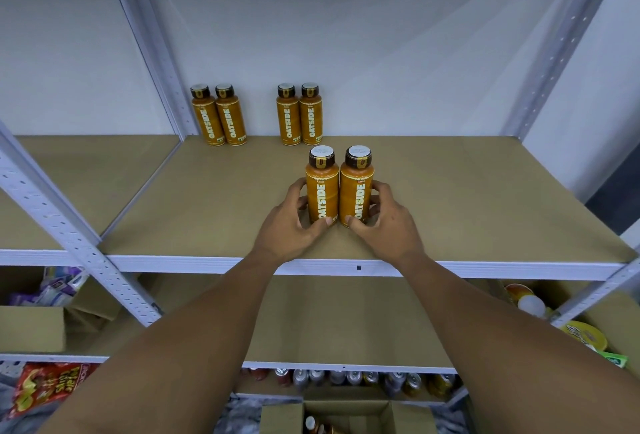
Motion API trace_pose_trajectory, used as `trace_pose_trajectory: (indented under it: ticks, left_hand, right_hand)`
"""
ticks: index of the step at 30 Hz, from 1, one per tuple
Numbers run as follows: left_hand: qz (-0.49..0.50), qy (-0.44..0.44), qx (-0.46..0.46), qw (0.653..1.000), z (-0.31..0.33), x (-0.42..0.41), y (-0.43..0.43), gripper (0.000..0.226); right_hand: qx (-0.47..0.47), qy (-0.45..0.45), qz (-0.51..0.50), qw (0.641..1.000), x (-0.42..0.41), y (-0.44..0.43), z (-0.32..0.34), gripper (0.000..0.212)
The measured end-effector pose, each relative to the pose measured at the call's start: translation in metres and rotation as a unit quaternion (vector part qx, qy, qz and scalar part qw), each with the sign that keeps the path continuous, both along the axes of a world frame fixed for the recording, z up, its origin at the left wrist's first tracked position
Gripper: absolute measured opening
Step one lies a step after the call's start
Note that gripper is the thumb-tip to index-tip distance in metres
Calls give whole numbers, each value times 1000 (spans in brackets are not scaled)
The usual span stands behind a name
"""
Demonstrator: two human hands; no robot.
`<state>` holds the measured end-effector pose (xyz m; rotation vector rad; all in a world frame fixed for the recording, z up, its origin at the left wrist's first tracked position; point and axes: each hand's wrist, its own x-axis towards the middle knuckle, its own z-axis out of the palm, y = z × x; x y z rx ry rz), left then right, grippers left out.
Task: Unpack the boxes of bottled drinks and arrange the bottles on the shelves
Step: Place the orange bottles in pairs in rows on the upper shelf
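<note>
Two orange Oatside bottles stand upright side by side on the brown shelf board (pixel 467 198). My left hand (pixel 294 222) grips the left bottle (pixel 321 187) near its base. My right hand (pixel 384 222) grips the right bottle (pixel 356 187) the same way. At the back of the shelf stand two pairs of the same bottles: one pair (pixel 219 116) by the left upright, another pair (pixel 300 115) just behind the bottles I hold. An open cardboard box (pixel 349 414) on the floor below shows a bottle cap (pixel 310 421) inside.
Grey metal uprights (pixel 65 222) frame the shelf bays. A lower shelf (pixel 346 322) lies beneath. Drink cans (pixel 353 378) line the bottom level. Snack packets (pixel 45 388) sit lower left, cup noodles (pixel 585 335) lower right, cardboard boxes (pixel 31 328) on the left.
</note>
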<state>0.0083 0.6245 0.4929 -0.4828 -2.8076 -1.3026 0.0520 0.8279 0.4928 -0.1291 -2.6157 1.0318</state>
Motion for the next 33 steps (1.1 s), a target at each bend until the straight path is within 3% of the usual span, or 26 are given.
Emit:
trace_pose_trajectory:
  ticks: [14, 22, 27, 33]
  left_hand:
    - [-6, -9, 19, 1000, 3, 3, -1, 99]
    - [-7, -7, 43, 999, 21, 6, -5, 108]
    - [1, 70, 68, 995, 54, 6, 1, 100]
    - [-5, 93, 55, 994, 61, 7, 4, 78]
  right_hand:
    - [-18, 1, -4, 1000, 2, 0, 0, 81]
    - [-76, 23, 10, 997, 4, 3, 12, 86]
    - [-32, 67, 16, 997, 0, 7, 48, 91]
    - [62, 51, 52, 995, -6, 10, 66, 77]
